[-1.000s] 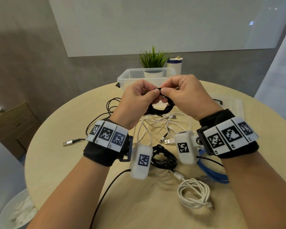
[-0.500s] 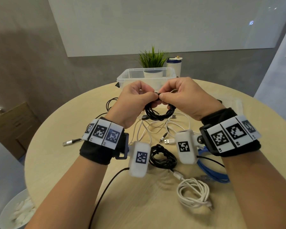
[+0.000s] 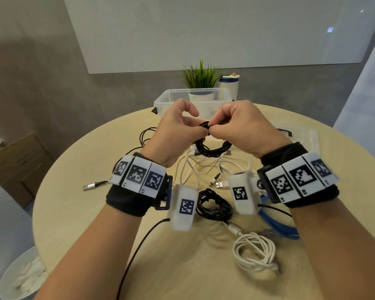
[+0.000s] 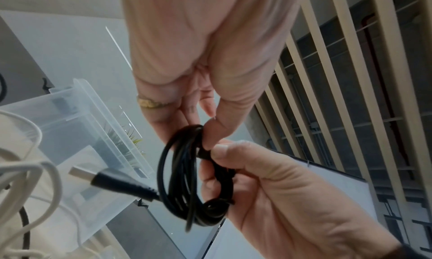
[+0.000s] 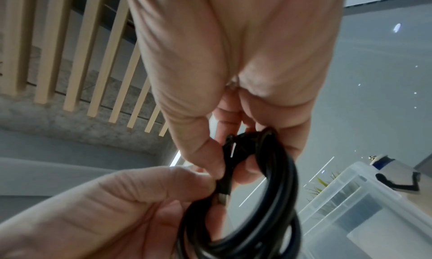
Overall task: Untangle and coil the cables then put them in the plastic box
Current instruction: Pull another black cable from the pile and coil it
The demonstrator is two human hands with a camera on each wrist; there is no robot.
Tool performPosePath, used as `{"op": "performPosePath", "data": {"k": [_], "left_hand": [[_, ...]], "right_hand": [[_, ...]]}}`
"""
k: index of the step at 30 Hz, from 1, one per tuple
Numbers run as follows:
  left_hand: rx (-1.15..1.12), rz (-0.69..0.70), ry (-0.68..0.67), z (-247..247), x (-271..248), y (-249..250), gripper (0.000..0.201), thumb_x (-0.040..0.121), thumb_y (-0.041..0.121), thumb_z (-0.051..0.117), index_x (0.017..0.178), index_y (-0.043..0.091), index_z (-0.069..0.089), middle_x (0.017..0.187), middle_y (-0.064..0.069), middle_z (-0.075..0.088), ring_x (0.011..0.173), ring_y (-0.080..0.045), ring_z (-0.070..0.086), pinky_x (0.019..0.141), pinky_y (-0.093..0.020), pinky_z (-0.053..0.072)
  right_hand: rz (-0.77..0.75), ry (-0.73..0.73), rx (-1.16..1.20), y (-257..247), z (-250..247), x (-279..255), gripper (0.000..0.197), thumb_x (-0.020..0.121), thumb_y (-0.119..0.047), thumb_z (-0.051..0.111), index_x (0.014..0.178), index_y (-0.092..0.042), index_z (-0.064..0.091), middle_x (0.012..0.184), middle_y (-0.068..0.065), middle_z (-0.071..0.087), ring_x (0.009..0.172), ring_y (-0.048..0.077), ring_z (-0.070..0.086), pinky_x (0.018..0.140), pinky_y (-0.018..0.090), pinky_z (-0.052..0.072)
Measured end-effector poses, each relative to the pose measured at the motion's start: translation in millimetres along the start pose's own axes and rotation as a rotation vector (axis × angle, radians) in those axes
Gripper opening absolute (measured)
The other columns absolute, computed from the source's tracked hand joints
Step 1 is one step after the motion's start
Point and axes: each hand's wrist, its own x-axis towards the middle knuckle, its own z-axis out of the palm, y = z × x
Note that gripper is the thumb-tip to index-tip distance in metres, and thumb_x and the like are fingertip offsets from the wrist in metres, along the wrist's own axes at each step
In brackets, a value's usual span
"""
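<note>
Black cable coil hangs mid-frame above the tabletop, pinched at its top by both grips: left hand and right hand each clamped on it. Compared with a second ago the coil sags lower and the left thumb has lifted, suggesting the loose end is being tucked. Plastic box waits behind, upper centre.

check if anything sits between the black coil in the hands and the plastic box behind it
Nothing visible does. The black cable coil, held up in both hands, hangs above the table just in front of the open plastic box, with only air between them; the loose white cables lie below it.
</note>
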Motion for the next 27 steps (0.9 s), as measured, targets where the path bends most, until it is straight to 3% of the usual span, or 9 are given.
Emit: {"op": "performPosePath", "data": {"k": [4, 7, 9, 13, 17, 22, 25, 27], "left_hand": [[-0.025, 0.010, 0.013, 0.8, 0.0, 0.7, 0.030, 0.080, -0.009, 0.067, 0.087, 0.015, 0.051, 0.078, -0.009, 0.070, 0.068, -0.019, 0.067, 0.068, -0.032, 0.055], [-0.093, 0.013, 0.049, -0.9, 0.3, 1.9, 0.021, 0.081, -0.002, 0.070, 0.090, 0.011, 0.056, 0.078, -0.008, 0.068, 0.070, -0.019, 0.067, 0.074, -0.037, 0.058], [-0.103, 0.001, 0.058, -0.7, 0.2, 3.0, 0.014, 0.083, 0.004, 0.070, 0.090, 0.009, 0.059, 0.078, -0.009, 0.067, 0.069, -0.016, 0.067, 0.070, -0.034, 0.059], [-0.101, -0.056, -0.005, 1.3, -0.8, 3.3, 0.005, 0.090, 0.015, 0.064, 0.094, 0.014, 0.062, 0.077, -0.008, 0.070, 0.071, -0.018, 0.069, 0.065, -0.031, 0.059], [-0.134, -0.005, -0.026, -2.2, -0.4, 3.4, 0.016, 0.092, 0.011, 0.060, 0.107, 0.013, 0.063, 0.084, -0.009, 0.072, 0.076, -0.019, 0.069, 0.073, -0.035, 0.060], [-0.138, 0.006, 0.007, -3.1, 0.6, 0.8, 0.012, 0.091, 0.008, 0.060, 0.102, 0.013, 0.064, 0.084, -0.011, 0.071, 0.071, -0.015, 0.068, 0.066, -0.028, 0.057], [-0.117, 0.013, 0.007, -4.7, 1.7, -0.2, 0.013, 0.091, 0.007, 0.060, 0.103, 0.011, 0.064, 0.082, -0.009, 0.069, 0.069, -0.014, 0.067, 0.066, -0.027, 0.057], [-0.079, 0.023, 0.002, -5.0, 1.9, -0.4, 0.013, 0.091, 0.008, 0.060, 0.103, 0.010, 0.065, 0.080, -0.008, 0.070, 0.069, -0.013, 0.067, 0.067, -0.027, 0.057]], "right_hand": [[-0.063, 0.007, -0.088, 1.6, 1.1, 1.0, 0.014, 0.085, -0.008, 0.065, 0.080, -0.020, 0.060, 0.076, -0.004, 0.057, 0.068, 0.008, 0.052, 0.057, 0.015, 0.039], [-0.125, 0.041, -0.133, 1.2, 4.0, 2.0, 0.009, 0.093, -0.013, 0.060, 0.092, -0.019, 0.054, 0.080, -0.009, 0.054, 0.073, 0.003, 0.051, 0.056, 0.005, 0.037], [-0.146, 0.077, -0.125, 1.2, 3.7, 3.0, 0.007, 0.094, -0.013, 0.058, 0.095, -0.018, 0.053, 0.081, -0.010, 0.053, 0.074, 0.002, 0.050, 0.058, 0.001, 0.037], [-0.137, 0.108, 0.081, 2.5, -2.5, 4.0, 0.015, 0.091, -0.011, 0.064, 0.087, -0.024, 0.056, 0.087, -0.002, 0.060, 0.081, 0.010, 0.058, 0.071, 0.015, 0.048], [-0.099, 0.022, 0.242, 0.9, -3.9, 1.6, 0.014, 0.092, -0.009, 0.060, 0.088, -0.022, 0.058, 0.091, 0.006, 0.063, 0.080, 0.013, 0.061, 0.075, 0.025, 0.055], [0.006, 0.019, 0.328, 6.9, -3.8, 7.4, 0.015, 0.095, -0.008, 0.054, 0.096, -0.023, 0.059, 0.098, 0.007, 0.065, 0.091, 0.017, 0.065, 0.081, 0.036, 0.055], [0.027, -0.014, 0.213, 11.4, -9.3, 6.9, 0.013, 0.094, -0.016, 0.059, 0.103, -0.025, 0.063, 0.097, 0.007, 0.069, 0.094, 0.017, 0.064, 0.086, 0.033, 0.052], [0.029, -0.062, 0.175, 12.1, -12.3, 4.0, 0.014, 0.093, -0.016, 0.061, 0.102, -0.025, 0.068, 0.092, 0.006, 0.071, 0.088, 0.010, 0.064, 0.082, 0.024, 0.052]]}}
